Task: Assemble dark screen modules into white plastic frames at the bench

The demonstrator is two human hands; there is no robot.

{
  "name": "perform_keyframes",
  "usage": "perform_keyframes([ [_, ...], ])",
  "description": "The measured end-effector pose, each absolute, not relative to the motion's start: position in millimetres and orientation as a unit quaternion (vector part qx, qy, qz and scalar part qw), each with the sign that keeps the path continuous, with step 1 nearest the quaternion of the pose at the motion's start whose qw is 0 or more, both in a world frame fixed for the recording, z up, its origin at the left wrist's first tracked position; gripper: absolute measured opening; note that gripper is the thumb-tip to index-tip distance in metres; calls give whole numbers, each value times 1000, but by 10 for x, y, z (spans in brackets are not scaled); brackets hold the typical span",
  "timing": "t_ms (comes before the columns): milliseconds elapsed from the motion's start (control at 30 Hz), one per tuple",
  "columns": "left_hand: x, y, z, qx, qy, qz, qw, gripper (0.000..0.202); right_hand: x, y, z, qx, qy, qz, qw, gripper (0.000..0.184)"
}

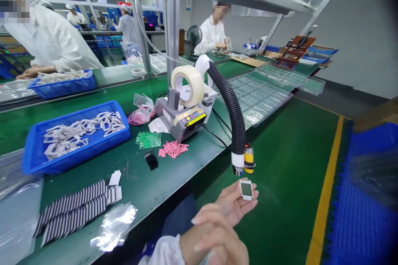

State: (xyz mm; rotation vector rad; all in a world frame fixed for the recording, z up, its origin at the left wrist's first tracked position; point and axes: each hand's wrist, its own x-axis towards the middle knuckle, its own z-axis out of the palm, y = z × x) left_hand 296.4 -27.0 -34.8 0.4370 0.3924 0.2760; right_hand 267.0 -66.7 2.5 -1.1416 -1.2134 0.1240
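Note:
My left hand [234, 205] lies palm up and holds a small square display module with a white frame [246, 189] at its fingertips. Just above that module hangs the white-and-yellow nozzle [244, 159] of a black corrugated hose [234, 107], not touching it. My right hand [214, 236] rests over my left wrist with its fingers curled, holding nothing. A white sleeve [164, 251] covers my left forearm. On the green bench beside my hands lie a crumpled clear plastic bag [114, 227] and rows of black-and-white striped strips [71, 211].
A tape dispenser [180, 122] with a wide tape roll, green circuit boards [148, 140], pink pads [172, 149] and a blue tray of white parts [76, 136] stand on the bench. Clear trays [258, 95] lie beyond. Co-workers [211, 33] sit further back. A blue crate [357, 215] stands right.

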Motion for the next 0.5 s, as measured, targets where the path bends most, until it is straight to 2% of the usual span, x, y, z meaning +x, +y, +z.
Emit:
perform_keyframes([
  [167, 2770, -255, -674, 202, 250, 158, 934, 16, 2935, -335, -82, -606, -387, 139, 681, 12],
  [233, 2595, -239, -812, 184, 278, 165, 928, 16, 3125, -65, -175, -629, -294, 176, 698, 22],
  [367, 2149, -208, -894, 141, 312, 172, 924, 19, 3512, 530, -327, -632, -229, 186, 717, 44],
  [500, 1768, -224, -821, 87, 344, 190, 915, 21, 3724, 924, -342, -633, -193, 202, 722, 48],
])
